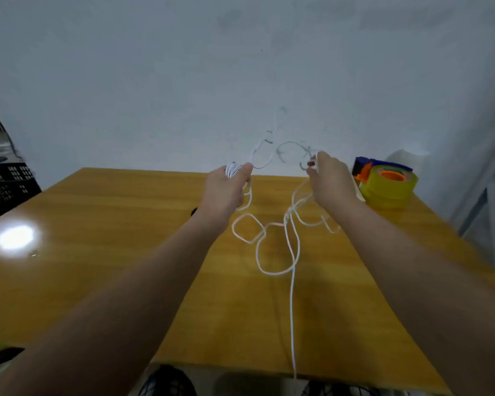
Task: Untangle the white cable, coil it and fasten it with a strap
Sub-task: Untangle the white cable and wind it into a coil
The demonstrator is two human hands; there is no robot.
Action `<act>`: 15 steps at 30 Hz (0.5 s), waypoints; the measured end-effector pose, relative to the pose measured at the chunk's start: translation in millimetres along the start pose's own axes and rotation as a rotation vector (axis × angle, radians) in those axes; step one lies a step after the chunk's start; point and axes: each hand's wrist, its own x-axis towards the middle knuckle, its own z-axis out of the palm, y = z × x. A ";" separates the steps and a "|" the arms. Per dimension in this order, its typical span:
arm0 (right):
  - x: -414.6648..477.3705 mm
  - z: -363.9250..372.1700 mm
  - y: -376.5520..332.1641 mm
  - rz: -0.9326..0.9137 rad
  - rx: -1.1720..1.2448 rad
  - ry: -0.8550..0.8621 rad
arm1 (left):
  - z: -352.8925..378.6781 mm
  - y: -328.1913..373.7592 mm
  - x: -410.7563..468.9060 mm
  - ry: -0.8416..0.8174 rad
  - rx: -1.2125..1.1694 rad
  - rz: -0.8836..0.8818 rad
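Note:
A thin white cable (272, 247) hangs in tangled loops between my two raised hands and down onto the wooden table (97, 252). My left hand (226, 187) grips a small bunch of coiled turns of the cable. My right hand (329, 178) pinches another part of the cable near a knot of loops. One long strand runs toward me and drops over the table's near edge. A small dark piece (194, 211) peeks out beside my left wrist; I cannot tell what it is.
A tape dispenser with yellow tape rolls (387, 181) stands at the table's far right corner. A black perforated crate (6, 184) sits off the table at the left. A plain wall rises behind. Glare marks the table's left side.

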 end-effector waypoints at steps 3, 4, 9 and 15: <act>-25.7 15.7 20.2 -0.008 -0.401 -0.542 | -5.0 -23.0 -5.5 -0.063 0.142 -0.021; -33.2 19.2 22.5 -0.011 -0.384 -0.611 | -6.1 -30.7 -8.4 -0.083 0.181 -0.029; -63.5 26.7 -4.6 -0.189 0.199 0.005 | 2.0 -42.3 -19.5 -0.139 0.215 -0.065; -66.6 47.5 -9.0 -0.317 0.234 -0.240 | 11.2 -34.2 -26.2 -0.245 0.058 -0.045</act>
